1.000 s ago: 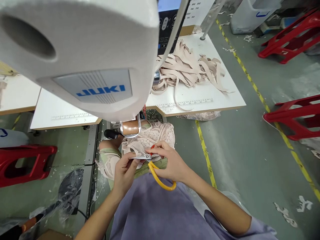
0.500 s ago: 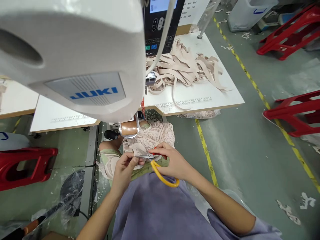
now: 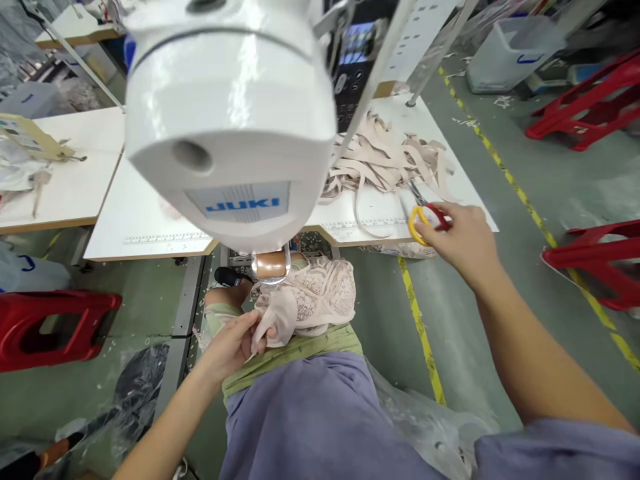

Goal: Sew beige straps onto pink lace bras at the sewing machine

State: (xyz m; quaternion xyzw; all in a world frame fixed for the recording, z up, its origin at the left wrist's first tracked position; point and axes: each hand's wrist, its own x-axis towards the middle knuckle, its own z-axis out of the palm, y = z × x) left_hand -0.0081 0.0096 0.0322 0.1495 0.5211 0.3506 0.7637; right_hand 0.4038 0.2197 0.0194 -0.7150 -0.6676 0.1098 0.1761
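A beige lace bra point(image 3: 327, 293) lies over my lap below the sewing machine point(image 3: 235, 120). My left hand point(image 3: 235, 343) pinches a thin edge of its fabric at the left side. Out to the right, my right hand point(image 3: 463, 240) holds a pair of scissors point(image 3: 417, 217) with one yellow and one red handle loop. Their blades point away from me over the right part of the white table point(image 3: 345, 230), close to a heap of beige straps point(image 3: 385, 157).
The machine head hangs between me and the table. Red stools point(image 3: 55, 327) stand on the left and on the right. A clear plastic bin point(image 3: 510, 57) is at the back right. Yellow tape point(image 3: 420, 327) marks the floor, where scraps lie.
My right hand has carried the scissors from the fabric at my left fingers out right to the table. My left hand still pinches the bra. The view has shifted.
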